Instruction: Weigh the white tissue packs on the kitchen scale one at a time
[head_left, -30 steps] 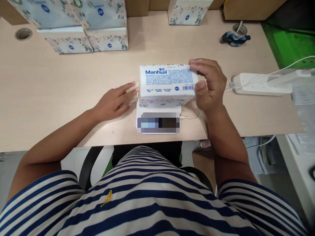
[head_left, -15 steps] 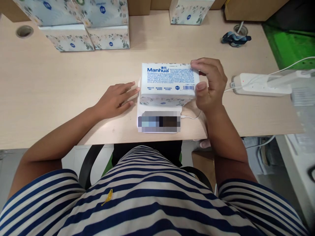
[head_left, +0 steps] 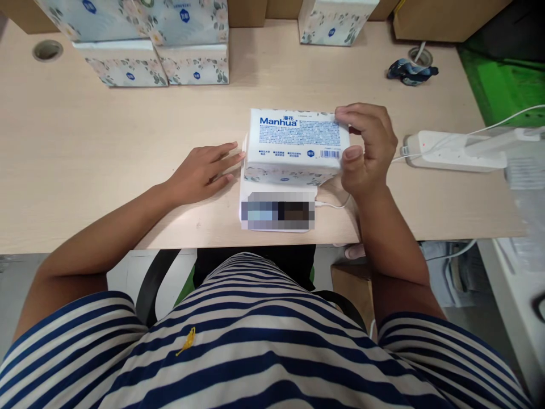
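A white tissue pack (head_left: 298, 136) with blue "Manhua" print and a floral side lies on a small white device (head_left: 251, 190) that looks like a scale. The device's front part is blurred out, and a white cable enters its right side. My right hand (head_left: 369, 149) grips the pack's right end, thumb at the front corner and fingers at the far corner. Resting on the table, my left hand (head_left: 206, 173) has its fingers spread. Its fingertips reach the left edge of the device, close to the pack.
Several matching tissue packs (head_left: 198, 65) are stacked at the back left. Another pack (head_left: 327, 28) stands at the back by cardboard boxes (head_left: 447, 20). On the right lie a white power strip (head_left: 455, 150) with cables and a dark crumpled item (head_left: 411, 71) beside a cable hole.
The whole view has shifted slightly, so things appear a little further right. Both hands and the tissue pack keep the same positions relative to the device.
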The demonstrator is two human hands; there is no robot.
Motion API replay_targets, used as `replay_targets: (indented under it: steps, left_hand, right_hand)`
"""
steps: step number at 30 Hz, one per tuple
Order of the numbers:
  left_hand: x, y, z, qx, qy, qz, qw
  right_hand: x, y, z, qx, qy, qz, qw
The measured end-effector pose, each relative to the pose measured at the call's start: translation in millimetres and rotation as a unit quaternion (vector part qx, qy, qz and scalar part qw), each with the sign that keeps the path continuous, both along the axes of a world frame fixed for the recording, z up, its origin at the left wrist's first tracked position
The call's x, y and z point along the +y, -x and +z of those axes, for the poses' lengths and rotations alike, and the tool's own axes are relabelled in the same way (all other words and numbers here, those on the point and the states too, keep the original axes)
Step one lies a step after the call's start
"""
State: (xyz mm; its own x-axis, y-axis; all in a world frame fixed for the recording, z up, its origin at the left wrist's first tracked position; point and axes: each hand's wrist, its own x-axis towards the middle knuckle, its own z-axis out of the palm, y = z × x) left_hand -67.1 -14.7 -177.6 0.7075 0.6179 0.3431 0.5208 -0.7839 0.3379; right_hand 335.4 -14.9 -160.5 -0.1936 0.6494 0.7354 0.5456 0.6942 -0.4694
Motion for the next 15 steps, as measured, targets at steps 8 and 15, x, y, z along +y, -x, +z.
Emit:
replay_targets:
  steps: [8,15]
  left_hand:
    - [1.8,1.3,-0.7,-0.043,-0.001,-0.007,0.999]
    - [3.8,3.7,-5.8,-0.058,0.007,-0.011,0.998]
  right_hand:
    - [-1.5,7.0,1.0,-0.032,0.003,-0.028,0.999]
    - [-1.7,5.5,-0.9,-0.018,0.013,-0.023,0.999]
